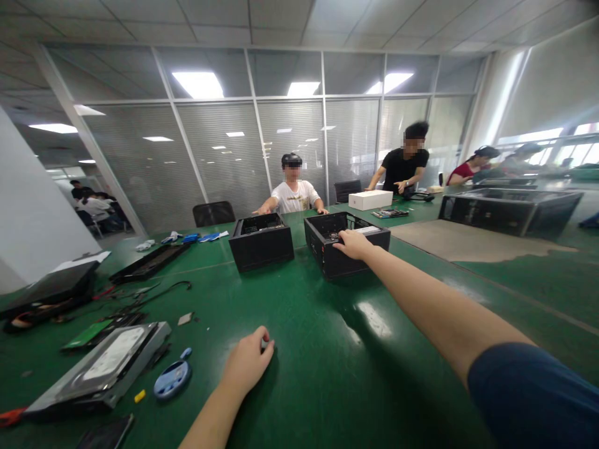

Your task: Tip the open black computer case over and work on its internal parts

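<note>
My right hand (353, 244) stretches far out over the green table (318, 349) and grips the near rim of a black open computer case (345, 242). A second black case (261, 240) stands just left of it. My left hand (248, 362) rests on the table near me, fingers curled around something small that I cannot make out. A hard drive in a metal bracket (105, 368) and a blue round tool (172, 379) lie left of that hand.
A person sits across the table behind the cases, arms spread. Another stands at the back right by a white box (370, 199). A large black case (510, 209) stands far right. Panels, cables and circuit boards (93, 312) lie at the left.
</note>
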A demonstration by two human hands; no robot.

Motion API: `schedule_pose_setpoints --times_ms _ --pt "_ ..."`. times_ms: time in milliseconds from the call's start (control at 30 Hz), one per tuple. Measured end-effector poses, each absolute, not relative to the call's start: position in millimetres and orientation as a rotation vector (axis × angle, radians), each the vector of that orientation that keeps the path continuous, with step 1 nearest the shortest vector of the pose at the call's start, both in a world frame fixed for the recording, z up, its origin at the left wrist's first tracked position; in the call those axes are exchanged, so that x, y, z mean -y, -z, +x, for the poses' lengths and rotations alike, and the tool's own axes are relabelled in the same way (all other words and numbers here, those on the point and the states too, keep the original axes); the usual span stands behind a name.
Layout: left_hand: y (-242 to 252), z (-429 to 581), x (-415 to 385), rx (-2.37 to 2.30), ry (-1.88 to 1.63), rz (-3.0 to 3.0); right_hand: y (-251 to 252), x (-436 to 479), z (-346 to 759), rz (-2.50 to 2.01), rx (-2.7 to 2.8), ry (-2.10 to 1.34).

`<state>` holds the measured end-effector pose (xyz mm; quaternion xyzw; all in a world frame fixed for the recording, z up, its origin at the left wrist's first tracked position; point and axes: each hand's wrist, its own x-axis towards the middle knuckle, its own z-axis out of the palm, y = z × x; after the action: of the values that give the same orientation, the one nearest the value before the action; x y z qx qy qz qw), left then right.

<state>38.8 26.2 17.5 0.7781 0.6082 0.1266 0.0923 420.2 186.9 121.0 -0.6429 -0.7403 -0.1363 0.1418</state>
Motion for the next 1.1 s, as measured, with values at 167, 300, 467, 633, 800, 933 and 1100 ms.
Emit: schedule_pose_setpoints --times_ms 167,300,467,633,800,933,1100 --pt "-22 38 -25 -1.826 -0.508 2.287 -122 -166 412 -1.86 2.169 0.435" --pt "-24 40 -30 -1.798 -0.761 2.282 -125 -98 401 -1.691 2.284 0.472" --pt "-48 50 -20 -1.511 -1.252 2.386 -137 35 368 -1.396 2.472 0.358" --pt "-106 74 24 -1.04 -1.339 2.54 -162 143 336 -1.06 2.757 0.191" --pt "-134 94 56 -0.77 -0.863 2.648 -212 134 333 -0.607 3.057 -0.302" --pt "-127 97 58 -0.748 -0.78 2.662 -211 35 336 -1.012 2.96 0.028" --pt "-119 96 54 -0.704 -0.891 2.63 -147 -82 344 -1.429 3.2 0.335"
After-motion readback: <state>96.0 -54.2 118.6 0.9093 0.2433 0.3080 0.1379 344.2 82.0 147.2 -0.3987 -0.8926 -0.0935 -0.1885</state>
